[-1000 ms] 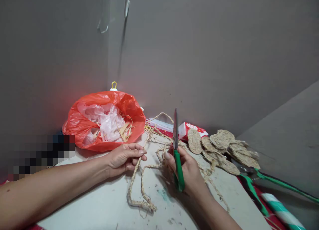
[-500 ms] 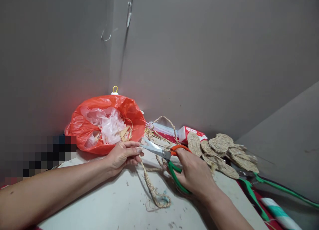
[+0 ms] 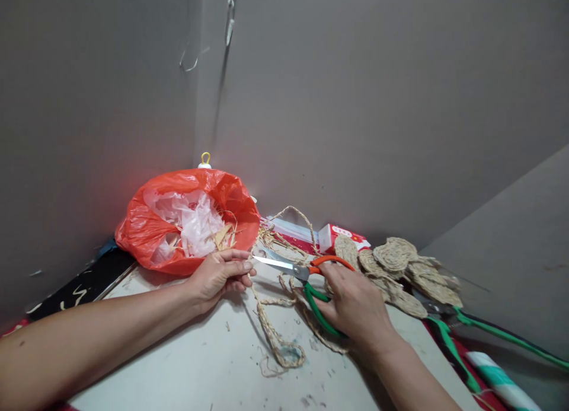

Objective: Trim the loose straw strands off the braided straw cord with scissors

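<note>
My left hand [image 3: 224,277] pinches one end of a braided straw cord [image 3: 269,331] near the middle of the view. From those fingers the cord drops to the white tabletop, loops round and runs back to the right. My right hand [image 3: 355,304] is closed round a pair of scissors [image 3: 300,272] with one orange and one green handle. Their blades point left, slightly parted, with the tips close to my left fingertips. Whether the blades touch the straw I cannot tell.
Behind my left hand stands a red plastic bag [image 3: 146,221] holding white plastic and straw scraps. Coiled straw pieces [image 3: 395,254] are piled at the right, beside a red-and-white box [image 3: 340,236]. Green-handled shears [image 3: 453,346] lie at the right edge. Grey walls enclose the back.
My right hand and the scissors have shifted a little to the right, and the blades have closed somewhat. My left hand has barely moved and keeps its pinch.
</note>
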Action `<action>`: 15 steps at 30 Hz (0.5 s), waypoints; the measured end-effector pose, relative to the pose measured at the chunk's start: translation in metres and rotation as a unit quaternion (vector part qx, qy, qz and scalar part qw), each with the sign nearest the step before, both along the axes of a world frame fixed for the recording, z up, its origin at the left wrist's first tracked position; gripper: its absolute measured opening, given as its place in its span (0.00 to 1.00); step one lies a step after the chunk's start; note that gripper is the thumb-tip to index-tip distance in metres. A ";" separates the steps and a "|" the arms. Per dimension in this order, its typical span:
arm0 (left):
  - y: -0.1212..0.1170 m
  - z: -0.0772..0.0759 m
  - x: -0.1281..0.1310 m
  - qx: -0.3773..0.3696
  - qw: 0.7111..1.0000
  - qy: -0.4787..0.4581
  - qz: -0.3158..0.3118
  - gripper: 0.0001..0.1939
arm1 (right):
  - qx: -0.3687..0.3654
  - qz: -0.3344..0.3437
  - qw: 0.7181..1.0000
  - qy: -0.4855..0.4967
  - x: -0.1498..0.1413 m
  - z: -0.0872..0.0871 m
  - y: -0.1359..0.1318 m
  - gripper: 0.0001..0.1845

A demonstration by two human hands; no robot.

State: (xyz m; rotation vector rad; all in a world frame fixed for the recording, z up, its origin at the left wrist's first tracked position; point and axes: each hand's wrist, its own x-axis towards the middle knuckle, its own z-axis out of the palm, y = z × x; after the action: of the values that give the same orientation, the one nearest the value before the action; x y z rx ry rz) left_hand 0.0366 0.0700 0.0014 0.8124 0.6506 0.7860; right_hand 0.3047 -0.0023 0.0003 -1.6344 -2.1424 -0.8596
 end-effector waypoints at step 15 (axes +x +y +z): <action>-0.005 0.002 0.004 0.014 1.000 0.016 0.004 0.14 | -0.001 0.023 0.999 0.026 -0.005 -0.005 0.000 0.14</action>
State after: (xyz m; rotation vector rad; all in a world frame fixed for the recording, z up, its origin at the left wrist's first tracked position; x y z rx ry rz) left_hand 0.0406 0.0651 0.0033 0.8496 0.6727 0.7926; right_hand 0.2992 -0.0027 -0.0043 -1.5852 -2.1361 -0.7926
